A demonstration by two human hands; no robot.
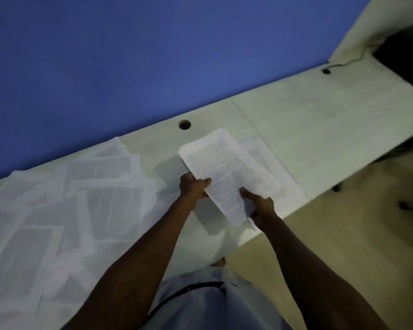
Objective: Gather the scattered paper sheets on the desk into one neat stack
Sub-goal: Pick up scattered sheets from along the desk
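Both hands, left hand (194, 186) and right hand (260, 206), clamp fingers on the bundle (227, 172). Loose sheets (69, 198) sprawl at nine o'clock. An uneven grip could let pages slide out.

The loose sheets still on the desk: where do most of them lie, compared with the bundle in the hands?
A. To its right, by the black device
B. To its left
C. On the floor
B: the loose sheets cover the desk left of the bundle that the left hand and right hand hold.

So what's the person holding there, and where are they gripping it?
A bundle of printed sheets, held at its near end: the left hand grips the left edge, the right hand the near right corner.
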